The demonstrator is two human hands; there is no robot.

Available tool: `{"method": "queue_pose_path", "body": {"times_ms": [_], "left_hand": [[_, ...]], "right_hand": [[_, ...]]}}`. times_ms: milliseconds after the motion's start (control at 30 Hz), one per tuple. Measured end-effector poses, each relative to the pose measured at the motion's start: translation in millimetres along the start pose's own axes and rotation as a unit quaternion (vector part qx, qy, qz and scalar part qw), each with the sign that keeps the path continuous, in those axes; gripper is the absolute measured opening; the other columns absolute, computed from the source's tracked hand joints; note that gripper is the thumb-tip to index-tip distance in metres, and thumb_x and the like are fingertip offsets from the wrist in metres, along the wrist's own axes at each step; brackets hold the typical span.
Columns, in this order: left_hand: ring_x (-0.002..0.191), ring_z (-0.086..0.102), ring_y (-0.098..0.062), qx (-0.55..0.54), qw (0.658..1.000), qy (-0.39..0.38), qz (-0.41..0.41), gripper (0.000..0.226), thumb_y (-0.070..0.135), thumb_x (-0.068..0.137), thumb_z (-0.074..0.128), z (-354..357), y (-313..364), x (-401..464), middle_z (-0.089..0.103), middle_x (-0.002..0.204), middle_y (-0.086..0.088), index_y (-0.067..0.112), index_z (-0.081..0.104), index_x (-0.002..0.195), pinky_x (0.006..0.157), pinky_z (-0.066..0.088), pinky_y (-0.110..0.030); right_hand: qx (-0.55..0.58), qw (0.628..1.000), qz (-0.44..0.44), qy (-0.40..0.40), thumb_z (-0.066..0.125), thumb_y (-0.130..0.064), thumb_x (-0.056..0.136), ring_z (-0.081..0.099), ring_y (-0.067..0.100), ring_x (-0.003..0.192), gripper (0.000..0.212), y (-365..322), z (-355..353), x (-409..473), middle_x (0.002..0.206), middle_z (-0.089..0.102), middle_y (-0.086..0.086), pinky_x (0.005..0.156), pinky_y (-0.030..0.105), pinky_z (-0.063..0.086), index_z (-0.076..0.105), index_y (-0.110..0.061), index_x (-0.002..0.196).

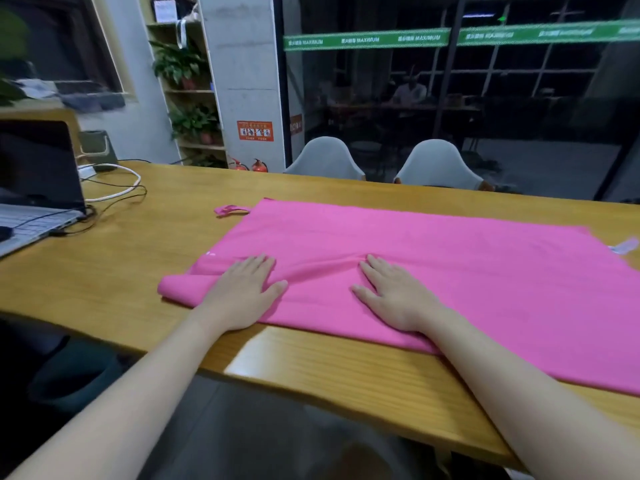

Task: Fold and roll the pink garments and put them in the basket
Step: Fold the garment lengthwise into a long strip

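Left hand (242,292) lies flat, fingers spread, on the rolled left end of the pink garment (433,271). Right hand (391,296) lies flat just right of it. The garment's long axis runs rightward across the table (121,271); the left hand is nearer the roll. No basket visible.

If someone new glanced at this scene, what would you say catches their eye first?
The bright pink garment spread flat across the wooden table dominates the view. The left hand and right hand press palm-down on its near edge, fingers spread. An open laptop with trailing cables sits at the far left.
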State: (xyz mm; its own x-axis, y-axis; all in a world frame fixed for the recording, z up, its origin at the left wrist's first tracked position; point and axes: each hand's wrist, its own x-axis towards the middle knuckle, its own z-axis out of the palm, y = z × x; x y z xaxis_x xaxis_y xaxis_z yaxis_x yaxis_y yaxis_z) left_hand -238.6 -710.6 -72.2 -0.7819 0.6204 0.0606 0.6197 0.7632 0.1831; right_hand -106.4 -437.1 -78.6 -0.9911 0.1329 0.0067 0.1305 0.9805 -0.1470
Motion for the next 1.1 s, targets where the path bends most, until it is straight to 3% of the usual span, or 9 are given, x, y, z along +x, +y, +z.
{"method": "queue_pose_path", "body": {"times_ms": [100,267,367,433,500,667,767,933,1100], "left_hand": [[0.157,0.008,-0.017,0.008,1.0,0.016,-0.009,0.092,0.076,0.09,0.01,5.3,8.3,-20.3,0.012,0.17,-0.003,0.02,0.015,0.163,0.127,0.003,-0.034],[0.157,0.0,-0.014,-0.015,1.0,-0.003,0.0,0.082,0.072,0.097,0.013,9.0,18.3,-65.0,0.005,0.171,0.0,0.025,0.011,0.164,0.127,-0.002,-0.034],[0.154,0.021,-0.016,-0.093,0.995,-0.003,0.02,0.057,0.053,0.107,0.028,-7.4,8.8,-64.7,0.031,0.165,0.001,0.024,0.038,0.156,0.126,0.014,-0.033],[0.129,0.055,-0.02,-0.123,0.992,0.032,0.028,0.038,0.044,0.106,0.038,-20.6,-5.6,-55.2,0.065,0.132,0.003,0.024,0.066,0.125,0.11,0.04,-0.039],[0.101,0.064,-0.016,-0.121,0.99,0.059,0.033,0.017,0.037,0.099,0.058,-28.3,-20.7,-43.9,0.07,0.103,0.01,0.026,0.07,0.104,0.092,0.05,-0.04],[0.077,0.056,-0.008,-0.152,0.987,0.016,0.04,0.017,0.031,0.089,0.077,-36.1,-34.9,-23.3,0.062,0.081,0.009,0.026,0.062,0.085,0.073,0.043,-0.031],[0.066,0.051,-0.005,-0.18,0.982,0.033,0.045,0.018,0.026,0.093,0.072,-45.1,-44.9,-13.0,0.06,0.072,0.006,0.023,0.06,0.079,0.066,0.038,-0.026],[0.066,0.05,-0.002,-0.166,0.977,0.114,0.065,0.02,0.035,0.096,0.066,-64.7,-57.6,21.1,0.055,0.071,0.006,0.024,0.058,0.082,0.064,0.04,-0.019],[0.099,0.057,-0.022,-0.008,0.996,0.059,0.062,0.02,0.051,0.095,0.053,-40.8,-73.1,58.5,0.061,0.099,0.004,0.032,0.056,0.099,0.09,0.046,-0.043]], "right_hand": [[0.002,1.0,-0.014,-0.007,0.002,-0.081,0.081,-0.001,0.01,0.157,0.102,-0.9,-2.0,-17.6,0.171,0.0,-0.002,0.125,0.026,-0.004,0.01,-0.022,0.164],[0.019,0.999,-0.044,-0.003,0.006,-0.079,0.089,-0.003,-0.002,0.153,0.088,-3.4,-4.4,-56.1,0.167,-0.001,-0.016,0.118,0.015,-0.01,0.01,-0.03,0.163],[0.025,0.997,-0.052,0.047,0.015,-0.074,0.09,0.028,0.01,0.151,0.085,-6.2,-6.4,-55.5,0.163,0.03,-0.01,0.124,0.029,0.019,0.038,-0.026,0.156],[-0.002,0.99,-0.066,0.121,0.031,-0.059,0.097,0.055,0.023,0.129,0.063,-8.0,-10.0,-42.2,0.141,0.058,0.001,0.108,0.042,0.044,0.057,-0.018,0.138],[-0.017,0.982,-0.078,0.171,0.046,-0.041,0.1,0.062,0.03,0.111,0.039,-7.8,-14.6,-21.5,0.121,0.064,0.005,0.092,0.047,0.05,0.062,-0.015,0.124],[0.03,0.994,-0.075,0.075,0.064,-0.03,0.097,0.061,0.025,0.089,0.007,-0.3,-31.1,20.7,0.093,0.065,-0.003,0.082,0.039,0.047,0.064,-0.023,0.097],[0.12,0.99,-0.063,0.042,0.063,-0.021,0.099,0.054,0.015,0.074,0.016,6.9,-38.1,28.3,0.082,0.062,-0.005,0.074,0.035,0.044,0.056,-0.024,0.085],[0.182,0.98,-0.07,0.04,0.06,-0.022,0.101,0.045,0.003,0.061,0.018,16.1,-49.9,40.5,0.075,0.056,-0.008,0.061,0.021,0.04,0.054,-0.021,0.084],[0.16,0.981,-0.057,0.09,0.061,-0.03,0.099,0.054,0.01,0.07,0.018,23.6,-24.4,48.7,0.075,0.06,-0.01,0.069,0.04,0.048,0.054,-0.028,0.083]]}}
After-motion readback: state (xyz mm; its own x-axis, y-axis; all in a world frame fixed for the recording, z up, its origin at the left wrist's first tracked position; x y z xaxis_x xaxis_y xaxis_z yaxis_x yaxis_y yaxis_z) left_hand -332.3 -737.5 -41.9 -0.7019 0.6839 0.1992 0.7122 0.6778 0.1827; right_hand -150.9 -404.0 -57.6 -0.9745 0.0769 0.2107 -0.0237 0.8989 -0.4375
